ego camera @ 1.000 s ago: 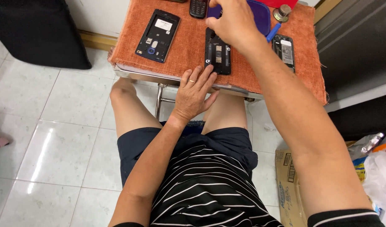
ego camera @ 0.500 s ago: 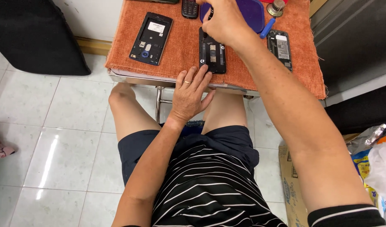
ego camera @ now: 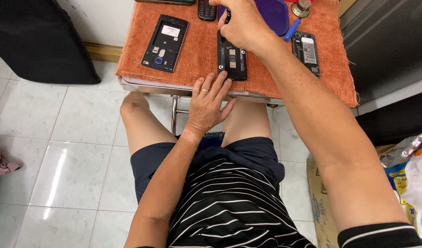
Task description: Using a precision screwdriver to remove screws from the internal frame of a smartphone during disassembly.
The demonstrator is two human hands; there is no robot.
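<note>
Fingers of my right hand pinch a thin dark tool, its tip on the top of the opened phone. My left hand lies flat and open, fingertips pressing the phone's lower edge to steady it, I judge, on the orange-clothed surface. Another opened phone lies to the left.

Bare orange cloth lies open between the two opened phones; farther back, a purple lid and blue tool crowd the desk.
</note>
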